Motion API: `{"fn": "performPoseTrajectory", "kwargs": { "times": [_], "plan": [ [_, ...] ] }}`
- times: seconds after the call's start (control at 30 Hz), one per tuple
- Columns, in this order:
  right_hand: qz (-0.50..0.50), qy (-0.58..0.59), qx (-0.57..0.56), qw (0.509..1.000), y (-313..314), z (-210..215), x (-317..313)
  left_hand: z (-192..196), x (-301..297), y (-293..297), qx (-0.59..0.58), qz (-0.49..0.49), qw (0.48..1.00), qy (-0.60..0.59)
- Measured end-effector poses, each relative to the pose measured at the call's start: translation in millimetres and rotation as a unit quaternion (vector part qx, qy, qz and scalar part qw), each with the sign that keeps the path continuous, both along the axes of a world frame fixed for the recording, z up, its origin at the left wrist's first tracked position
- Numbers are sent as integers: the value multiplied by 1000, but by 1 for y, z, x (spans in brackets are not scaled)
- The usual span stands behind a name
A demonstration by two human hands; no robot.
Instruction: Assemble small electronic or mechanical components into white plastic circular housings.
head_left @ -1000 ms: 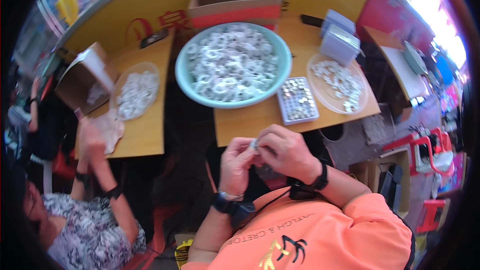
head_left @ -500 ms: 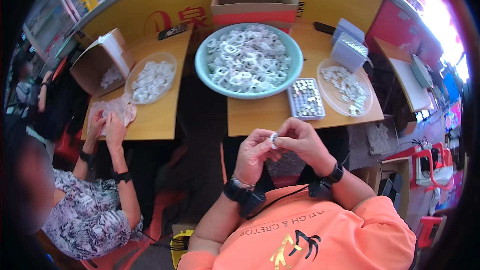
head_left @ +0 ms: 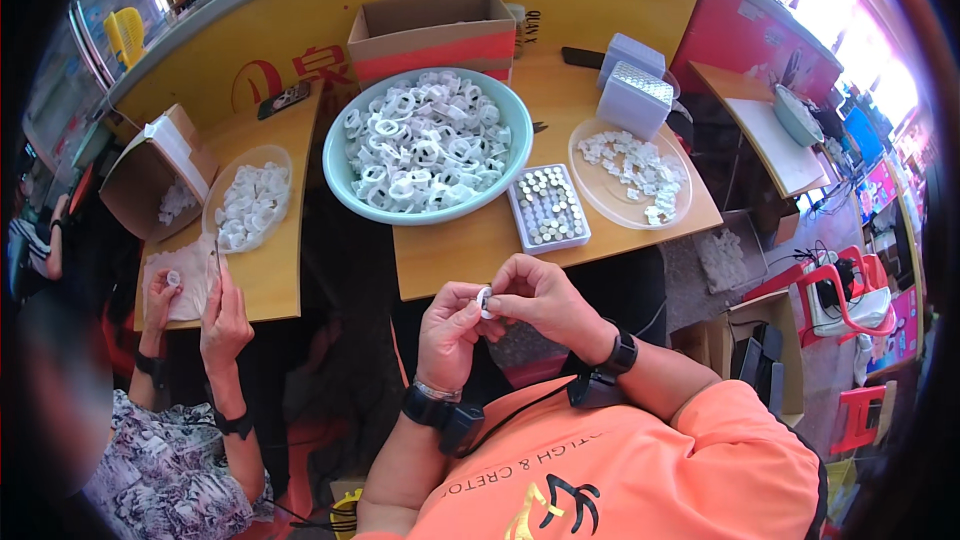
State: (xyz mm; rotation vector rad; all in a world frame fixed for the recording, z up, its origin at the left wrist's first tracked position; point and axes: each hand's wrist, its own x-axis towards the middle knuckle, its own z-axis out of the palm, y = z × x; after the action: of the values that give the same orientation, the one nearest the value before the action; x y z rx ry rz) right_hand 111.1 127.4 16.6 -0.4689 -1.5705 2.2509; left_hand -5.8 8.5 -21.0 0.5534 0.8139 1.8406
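Note:
In front of my chest, my left hand (head_left: 450, 336) is closed around a small white plastic ring (head_left: 484, 300), pinching it between thumb and fingers. My right hand (head_left: 548, 308) is closed too, its thumb and fingertips pressed against the ring's other side. A small dark part shows at the ring; its kind is too small to make out. Beyond my hands, a white tray (head_left: 582, 228) holds rows of small round silver and whitish pieces. Left of it stands a wide pale-green basin (head_left: 336, 172) heaped with similar white rings.
A clear round plate (head_left: 607, 208) with small white parts lies at the right, near stacked plastic trays (head_left: 634, 100). A cardboard box (head_left: 435, 45) stands behind the basin. At the left table, a co-worker's hand (head_left: 226, 325) is near a plate (head_left: 286, 168) of white parts.
The view has shifted, so the tables sit farther left. My hands stay together on the ring. The co-worker's hands have moved apart, one holding a small white ring-like part.

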Motion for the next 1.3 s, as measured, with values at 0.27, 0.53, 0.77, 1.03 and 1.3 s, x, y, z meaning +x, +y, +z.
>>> {"fn": "performPoseTrajectory", "kwargs": {
  "times": [0.27, 0.53, 0.77, 1.03, 1.3],
  "plan": [
    [-134, -16, 421, 897, -12, 12, -1, 0, -3, 2, 30, 15, 999, -17],
    [-154, -3, 563, 812, -10, 5, -3, 1, -6, 2, 9, 30, 1000, 6],
    [-141, 21, 536, 832, -3, -5, -13, -9, -16, 3, -6, 54, 999, -4],
    [-133, 9, 577, 805, 4, -10, -24, -6, -18, 4, -41, 79, 996, 27],
    [-138, 30, 554, 820, 8, -12, -27, -9, -18, 4, -46, 63, 997, 19]
  ]
}}
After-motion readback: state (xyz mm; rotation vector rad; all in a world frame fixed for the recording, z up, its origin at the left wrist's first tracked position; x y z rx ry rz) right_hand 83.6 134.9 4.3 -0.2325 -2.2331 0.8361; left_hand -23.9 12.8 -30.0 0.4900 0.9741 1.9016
